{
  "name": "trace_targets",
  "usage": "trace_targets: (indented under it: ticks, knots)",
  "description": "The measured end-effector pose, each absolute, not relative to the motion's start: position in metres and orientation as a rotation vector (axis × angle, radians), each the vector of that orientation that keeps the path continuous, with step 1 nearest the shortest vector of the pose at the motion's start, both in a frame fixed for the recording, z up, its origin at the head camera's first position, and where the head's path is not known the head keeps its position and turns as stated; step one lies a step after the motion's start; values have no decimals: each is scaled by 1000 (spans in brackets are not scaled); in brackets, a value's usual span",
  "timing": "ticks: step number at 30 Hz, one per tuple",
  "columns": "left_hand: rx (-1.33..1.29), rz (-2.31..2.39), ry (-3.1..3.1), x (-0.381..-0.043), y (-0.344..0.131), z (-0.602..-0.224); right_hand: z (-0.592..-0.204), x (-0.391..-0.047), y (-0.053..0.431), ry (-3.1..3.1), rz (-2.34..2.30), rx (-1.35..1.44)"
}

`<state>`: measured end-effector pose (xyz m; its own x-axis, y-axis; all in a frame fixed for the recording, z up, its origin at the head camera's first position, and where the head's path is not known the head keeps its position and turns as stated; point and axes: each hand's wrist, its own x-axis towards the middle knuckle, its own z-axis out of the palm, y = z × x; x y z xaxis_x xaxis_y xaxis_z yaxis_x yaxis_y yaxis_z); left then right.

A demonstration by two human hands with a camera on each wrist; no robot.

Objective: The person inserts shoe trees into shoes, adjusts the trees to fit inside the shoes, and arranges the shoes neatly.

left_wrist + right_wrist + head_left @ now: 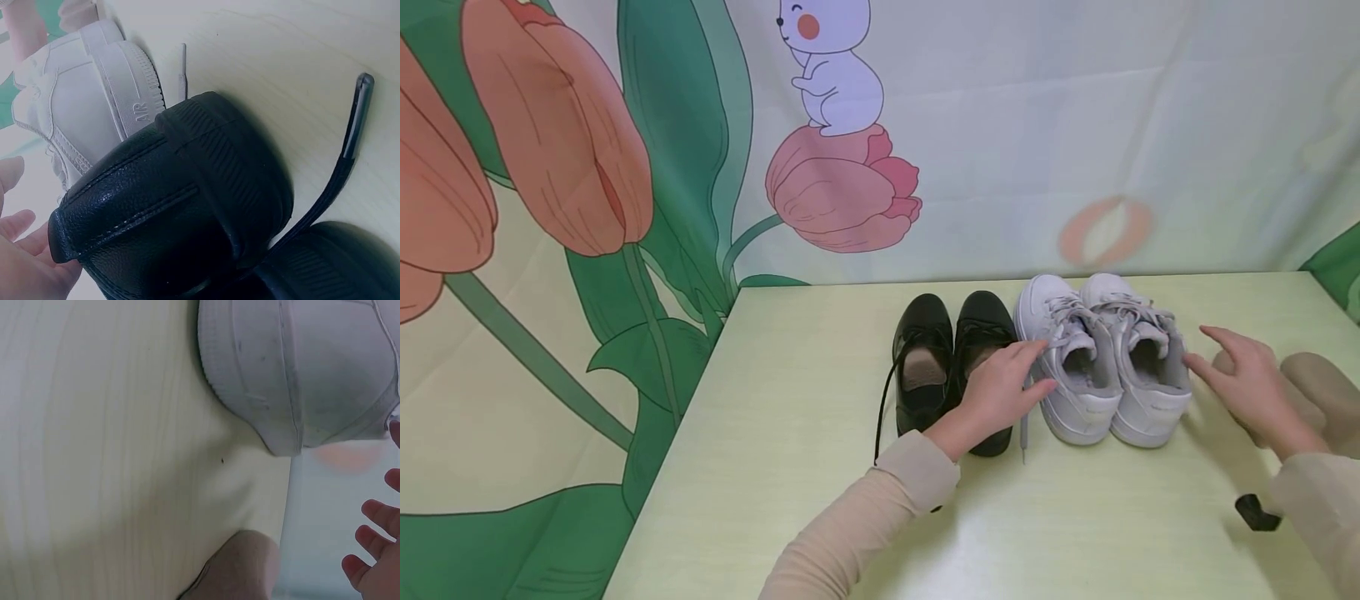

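Note:
A pair of white lace-up sneakers, the left one (1082, 412) and the right one (1153, 412), stands side by side on the table, heels toward me. My left hand (1003, 387) reaches over the right black shoe (985, 312), thumb and fingers spread beside the left sneaker. The left wrist view shows its fingers close to the heel collar of a black shoe (156, 206). My right hand (1247, 375) is by the outer side of the right sneaker, fingers apart and holding nothing. In the right wrist view, its fingertips (373, 540) are near the sneaker's upper.
Left of the sneakers is the other black shoe (921, 317), its dark lace trailing on the table (760, 467). A grey lace end (1024, 433) lies between the pairs. Beige shoes (1318, 383) stand at the right, partly behind my right hand. A printed cloth (1000, 167) hangs behind.

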<state>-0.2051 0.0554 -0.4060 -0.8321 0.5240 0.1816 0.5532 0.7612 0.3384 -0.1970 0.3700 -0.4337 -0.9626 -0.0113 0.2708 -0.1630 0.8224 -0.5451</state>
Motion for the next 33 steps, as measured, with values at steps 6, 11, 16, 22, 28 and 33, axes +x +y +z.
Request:
trace_targets:
  ticks: [6,11,16,22,28,33]
  knots:
    - [-889,-588,-2875,-207,57,-406,-434,-192,382,-2795,809,99]
    - [-888,-596,-2884,-207,59,-405,-439,-189,391,-2868,761,52]
    - [-876,-596,-2900,-207,61,-406,-446,-186,400,-2944,695,5]
    - [-873,-600,-2904,-207,62,-408,-454,-181,410,-2984,634,-46]
    - [-877,-611,-2897,-207,63,-408,-459,-175,418,-2966,635,-53]
    - [-877,-617,-2891,-207,64,-409,-463,-172,425,-2914,692,-2]
